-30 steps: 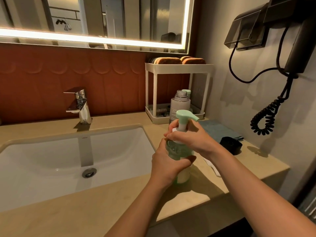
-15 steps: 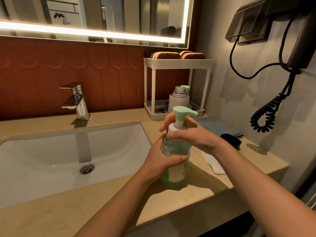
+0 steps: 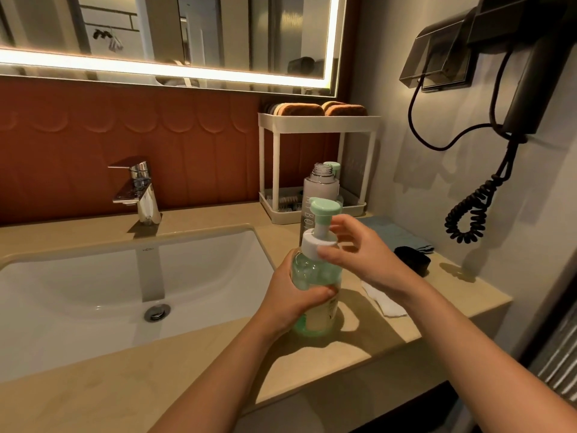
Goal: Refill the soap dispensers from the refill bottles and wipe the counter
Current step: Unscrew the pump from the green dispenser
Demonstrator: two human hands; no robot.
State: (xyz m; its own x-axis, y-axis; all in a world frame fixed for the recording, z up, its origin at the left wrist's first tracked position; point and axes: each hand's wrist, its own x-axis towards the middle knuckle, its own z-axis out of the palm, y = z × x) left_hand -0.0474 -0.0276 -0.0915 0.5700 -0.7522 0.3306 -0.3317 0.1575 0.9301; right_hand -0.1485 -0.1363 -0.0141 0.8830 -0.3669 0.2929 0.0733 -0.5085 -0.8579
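Note:
A clear green soap dispenser with a white collar and a mint pump head stands on the beige counter, right of the sink. My left hand grips its body. My right hand hovers at the collar: the thumb touches the collar's edge and the fingers are spread loosely behind the pump stem. Right behind the dispenser stands a grey refill bottle with its neck uncapped. A second bottle with a mint cap peeks out behind it. A white cloth lies on the counter under my right wrist.
The white sink basin and chrome faucet fill the left. A white two-tier rack with sponges stands at the back. A blue towel and a black object lie at the right. A wall hair dryer hangs with its coiled cord.
My right hand, which was wrapped over the pump collar, has loosened and its fingers have spread away. The pump head has turned to face more towards me. My left hand keeps its grip.

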